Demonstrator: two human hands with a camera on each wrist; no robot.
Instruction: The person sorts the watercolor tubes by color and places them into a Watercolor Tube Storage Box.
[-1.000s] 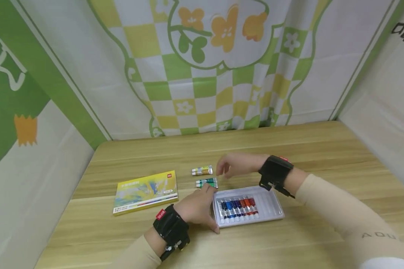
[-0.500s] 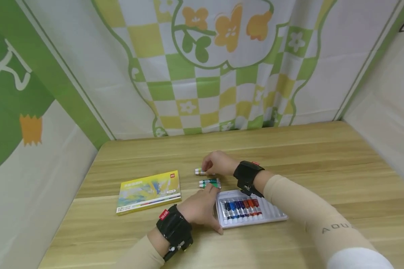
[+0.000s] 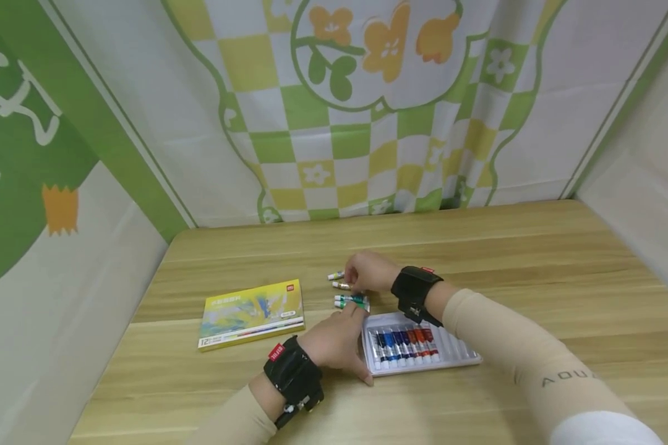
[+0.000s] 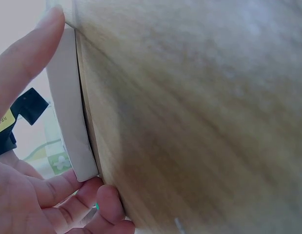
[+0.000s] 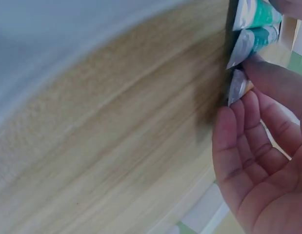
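My left hand [image 3: 336,340] holds the left end of a white paint tray [image 3: 461,353], thumb at the near corner and fingers at the far one. In the left wrist view the tray's side wall [image 4: 70,107] spans between thumb and fingers. Several blue, purple, orange and red paint tubes [image 3: 403,347] lie in it. Beyond the tray, my right hand [image 3: 372,272] pinches an ochre paint tube [image 3: 342,286]; its crimped end [image 5: 236,88] shows between thumb and fingers. A yellow tube [image 3: 335,276] lies just behind, partly covered by that hand. Two green tubes [image 3: 349,299] lie nearer the tray.
A flat yellow paint box [image 3: 253,314] lies on the wooden table [image 3: 512,259] left of the tubes. My right forearm [image 3: 506,334] crosses over the tray's far right part, where bare slots show. A patterned curtain [image 3: 362,142] hangs behind the table.
My right hand has moved left from beside the tubes onto the yellow and ochre pair. These two now lie farther apart. My left hand has stayed at the tray.
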